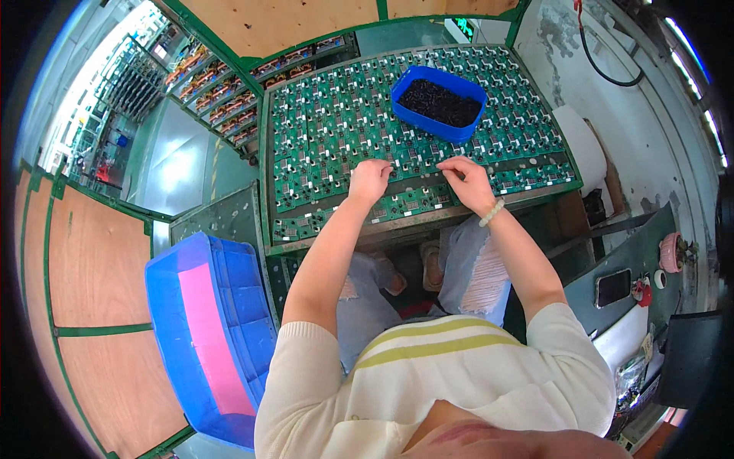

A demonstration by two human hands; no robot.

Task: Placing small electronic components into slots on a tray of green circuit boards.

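Rows of green circuit boards [336, 130] with small white and black parts cover the work table. My left hand [371, 180] is over the front rows, its fingers curled and the fingertips drawn together. My right hand [469, 185], with a pale bead bracelet [492, 213] at the wrist, is a little to the right, thumb and forefinger pinched close over the boards. Whatever either hand holds is too small to tell. Beyond my right hand, a blue plastic tub [475, 131] stands on the boards, holding many small black pieces [440, 103].
A large blue crate [172, 306] with a pink strip stands at my left. Racks of boards [218, 92] are beyond the table's left corner. To the right, a side bench holds a phone [613, 288] and a pink plant pot [670, 252]. A dark strip runs between the front board rows.
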